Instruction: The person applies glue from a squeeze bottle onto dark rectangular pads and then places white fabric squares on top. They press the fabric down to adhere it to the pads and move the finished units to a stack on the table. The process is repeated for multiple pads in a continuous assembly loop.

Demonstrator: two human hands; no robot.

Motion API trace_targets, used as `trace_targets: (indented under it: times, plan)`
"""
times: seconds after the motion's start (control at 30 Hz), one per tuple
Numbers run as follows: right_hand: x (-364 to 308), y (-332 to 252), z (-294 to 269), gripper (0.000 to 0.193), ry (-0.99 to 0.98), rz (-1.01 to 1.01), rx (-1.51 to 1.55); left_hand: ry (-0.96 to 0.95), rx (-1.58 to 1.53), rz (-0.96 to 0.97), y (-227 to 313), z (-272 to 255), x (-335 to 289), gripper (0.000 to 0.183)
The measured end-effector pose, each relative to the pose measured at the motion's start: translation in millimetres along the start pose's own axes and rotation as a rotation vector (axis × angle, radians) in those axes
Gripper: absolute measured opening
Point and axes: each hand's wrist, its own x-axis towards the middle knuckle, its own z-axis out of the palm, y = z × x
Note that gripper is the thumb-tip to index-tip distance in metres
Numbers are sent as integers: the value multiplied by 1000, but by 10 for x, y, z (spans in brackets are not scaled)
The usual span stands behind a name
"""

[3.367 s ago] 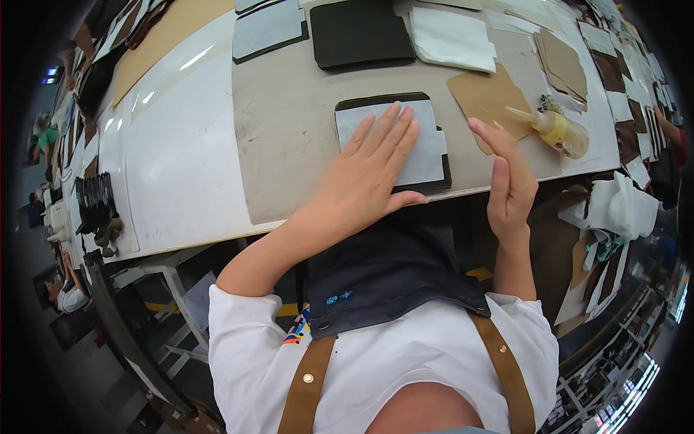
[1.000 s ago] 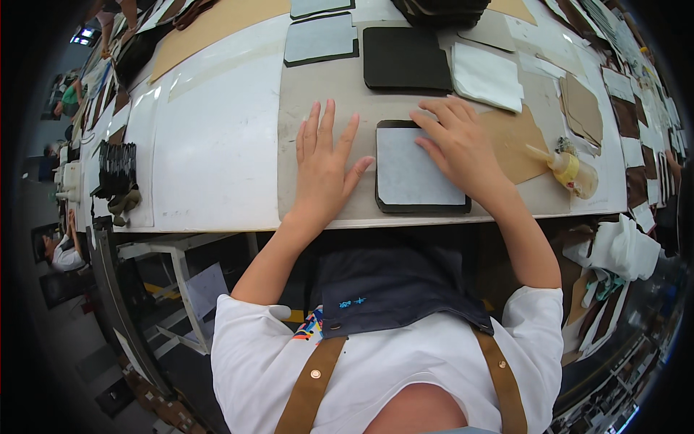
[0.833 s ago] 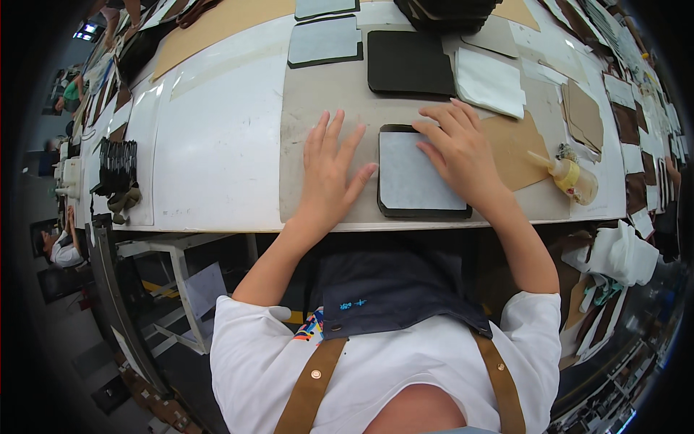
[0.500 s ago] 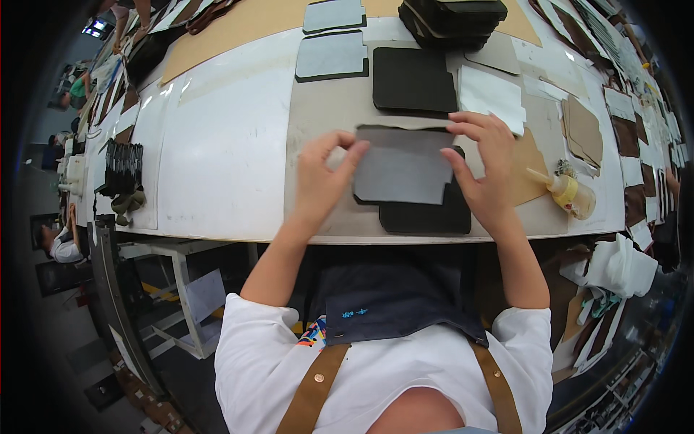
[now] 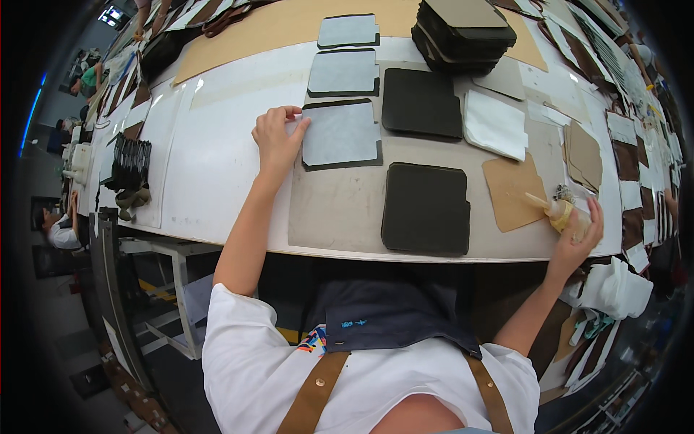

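Observation:
My left hand (image 5: pixel 277 141) is at the left edge of a dark leather piece with a pale grey sheet (image 5: pixel 340 134) laid on it; thumb and forefinger are apart at its upper left corner. This piece lies flat, below two similar sheeted pieces, a middle one (image 5: pixel 341 71) and a far one (image 5: pixel 347 31). On the right, my right hand (image 5: pixel 578 233) has its fingers around a squeeze bottle (image 5: pixel 558 214) with a long nozzle and yellowish contents. Between my hands rests a bare stack of dark leather pieces (image 5: pixel 426 210), with another dark stack (image 5: pixel 421 103) behind it.
A tall dark stack (image 5: pixel 463 43) stands at the back. White sheets (image 5: pixel 495 124), a tan card (image 5: pixel 515 189) and brown cut pieces (image 5: pixel 582 153) lie to the right. Bundled dark pieces (image 5: pixel 129 165) stand at the left. The table's front edge (image 5: pixel 340 254) runs before me.
The sheeted piece between both hands has gone left and away, onto the board below the other two. My left hand moved left with it; my right hand moved right and took the bottle.

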Motion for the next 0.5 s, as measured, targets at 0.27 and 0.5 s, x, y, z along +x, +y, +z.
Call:
trace_targets:
  times: [0.27,0.5]
  plan:
    - [-166,907,-89,60,-266,722,654,-28,-40,-27,-57,74,110,15]
    - [-137,1237,-141,65,-433,574,776,-55,-36,-61,-66,98,182,14]
